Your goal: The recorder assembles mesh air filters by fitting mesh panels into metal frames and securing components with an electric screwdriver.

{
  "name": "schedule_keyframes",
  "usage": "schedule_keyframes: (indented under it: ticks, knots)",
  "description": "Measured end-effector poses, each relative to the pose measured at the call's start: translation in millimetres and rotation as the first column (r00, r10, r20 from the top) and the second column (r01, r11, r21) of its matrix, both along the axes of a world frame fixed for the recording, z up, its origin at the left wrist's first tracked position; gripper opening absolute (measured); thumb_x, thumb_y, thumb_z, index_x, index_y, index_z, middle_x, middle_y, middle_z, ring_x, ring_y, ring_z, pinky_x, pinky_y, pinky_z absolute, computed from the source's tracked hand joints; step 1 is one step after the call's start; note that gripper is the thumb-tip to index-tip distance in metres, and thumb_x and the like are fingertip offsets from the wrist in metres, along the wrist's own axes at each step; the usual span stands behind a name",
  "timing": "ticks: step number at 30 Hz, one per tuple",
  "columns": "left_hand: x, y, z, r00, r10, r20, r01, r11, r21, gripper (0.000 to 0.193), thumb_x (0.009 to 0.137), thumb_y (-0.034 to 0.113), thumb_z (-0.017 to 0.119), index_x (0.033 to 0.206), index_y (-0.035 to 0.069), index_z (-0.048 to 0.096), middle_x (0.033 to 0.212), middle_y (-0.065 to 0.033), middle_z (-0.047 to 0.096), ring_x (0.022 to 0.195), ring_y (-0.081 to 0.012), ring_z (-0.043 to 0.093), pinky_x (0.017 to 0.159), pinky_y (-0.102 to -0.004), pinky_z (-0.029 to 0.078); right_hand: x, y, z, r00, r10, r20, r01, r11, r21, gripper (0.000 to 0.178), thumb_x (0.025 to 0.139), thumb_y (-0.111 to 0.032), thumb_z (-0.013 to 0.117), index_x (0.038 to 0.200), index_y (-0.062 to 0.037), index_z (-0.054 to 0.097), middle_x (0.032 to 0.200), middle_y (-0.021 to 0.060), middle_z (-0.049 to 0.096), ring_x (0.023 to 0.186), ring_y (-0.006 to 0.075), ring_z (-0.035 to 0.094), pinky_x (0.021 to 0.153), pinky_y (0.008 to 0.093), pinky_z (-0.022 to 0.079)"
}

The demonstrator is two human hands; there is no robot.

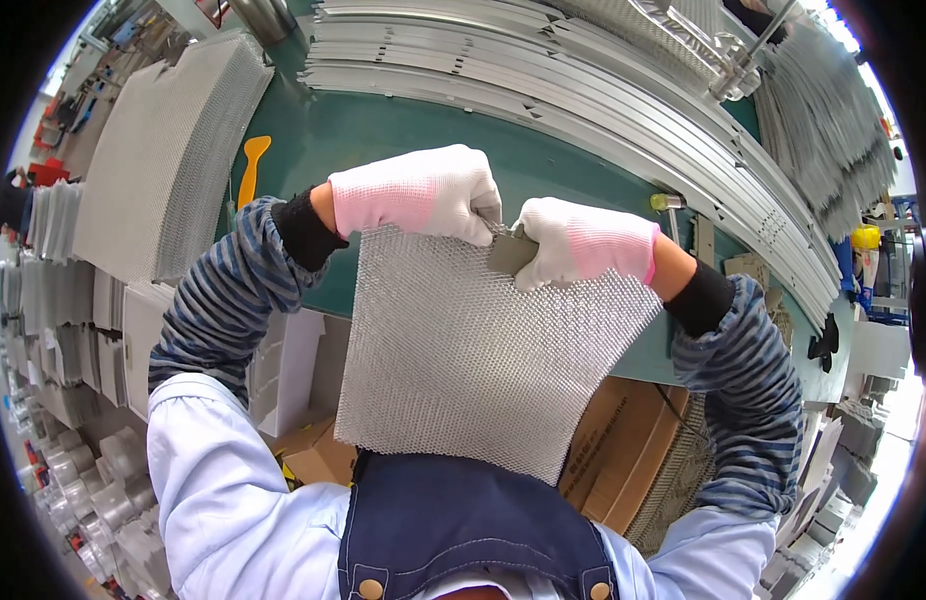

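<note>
Both gloved hands meet at the top edge of a silvery mesh sheet [463,350]. The left hand [423,195] is curled tight, its fingers gripping that edge; the right hand [575,242] pinches a small grey plate [509,254] that lies against the mesh between the two fists. Having the hands so close probably steadies plate and edge together; how far each glove's grip takes in both pieces, I cannot tell. The sheet hangs from them past the front of the green table [383,125] towards the apron [463,510] — perhaps to leave the worked edge uppermost.

Beyond the hands, a yellow scraper-like tool [251,172] lies to the left and a hammer [668,202] to the right, seemingly kept within reach. Long metal rails [483,70] lie across the back, with a thick stack of mesh sheets [148,165] at the left.

Below the table sit a long cardboard box [623,435] and a smaller carton [321,452] — the contents of both are hidden.
</note>
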State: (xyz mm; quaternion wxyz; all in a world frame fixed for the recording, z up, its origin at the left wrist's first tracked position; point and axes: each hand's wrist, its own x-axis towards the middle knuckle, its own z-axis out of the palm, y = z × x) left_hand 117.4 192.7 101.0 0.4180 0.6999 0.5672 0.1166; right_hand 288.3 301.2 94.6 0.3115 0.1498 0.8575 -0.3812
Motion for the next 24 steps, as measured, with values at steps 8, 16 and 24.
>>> schedule_keyframes:
  ticks: [8, 16, 24]
  knots:
    - [-22.7, 5.5, -32.7, 0.871, -0.062, -0.488, 0.183, 0.962, 0.205, 0.030, 0.078, 0.018, 0.068, 0.104, 0.004, 0.068, 0.096, -0.0125, 0.064, 0.092, -0.0313, 0.062, 0.079, -0.0408, 0.049, 28.6, 21.6, -17.0, 0.950, -0.041, -0.309, 0.171, 0.896, 0.409, 0.057, 0.069, -0.028, 0.081, 0.115, -0.0001, 0.059, 0.115, 0.0191, 0.058, 0.107, 0.0342, 0.058, 0.089, 0.0396, 0.049]
    - [58.6, 8.4, -117.6, 0.855, 0.383, -0.349, -0.096, 0.779, 0.620, 0.020, 0.078, 0.006, 0.059, 0.098, 0.006, 0.063, 0.096, -0.0103, 0.060, 0.092, -0.0304, 0.057, 0.081, -0.0417, 0.047, 84.1, -13.7, -109.1, 0.727, -0.026, -0.686, 0.451, 0.772, 0.449, 0.079, 0.071, -0.036, 0.079, 0.133, -0.0007, 0.044, 0.139, 0.0195, 0.040, 0.133, 0.0402, 0.035, 0.109, 0.0491, 0.033]
    - [52.0, 9.6, -130.3, 0.958, 0.264, -0.113, -0.052, 0.547, 0.835, 0.026, 0.069, -0.006, 0.058, 0.094, 0.001, 0.062, 0.095, -0.0110, 0.061, 0.088, -0.0300, 0.058, 0.080, -0.0400, 0.048, 83.0, -11.4, -113.8, 0.729, -0.008, -0.684, 0.462, 0.743, 0.483, 0.075, 0.075, -0.040, 0.073, 0.134, -0.0036, 0.044, 0.143, 0.0166, 0.037, 0.134, 0.0416, 0.033, 0.102, 0.0533, 0.040]
